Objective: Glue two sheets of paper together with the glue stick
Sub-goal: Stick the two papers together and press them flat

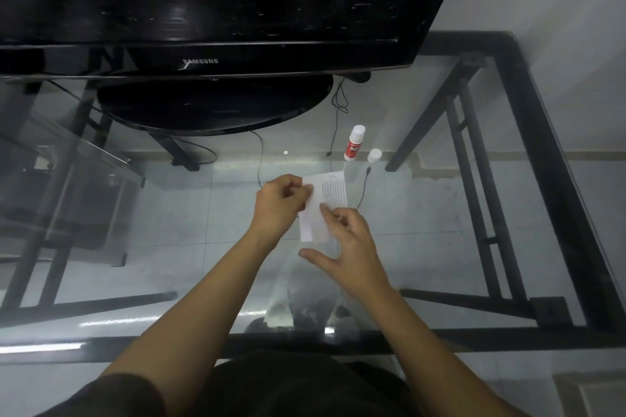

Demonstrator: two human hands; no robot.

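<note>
Two small sheets of paper lie on the glass table, overlapping. The upper sheet (333, 191) has lines of writing on it; the lower sheet (311, 225) is blank white. My left hand (279, 205) pinches the left edge of the papers. The fingertips of my right hand (349, 244) press on the papers from the right, its thumb spread out below. A white and red glue stick (353, 143) stands upright and uncapped beyond the papers. Its white cap (374, 156) stands beside it on the right.
A black television on an oval stand (213, 105) fills the far side of the glass table (440, 213). Thin black cables (333, 132) run across the glass near the glue stick. The black metal frame (542, 145) borders the right side.
</note>
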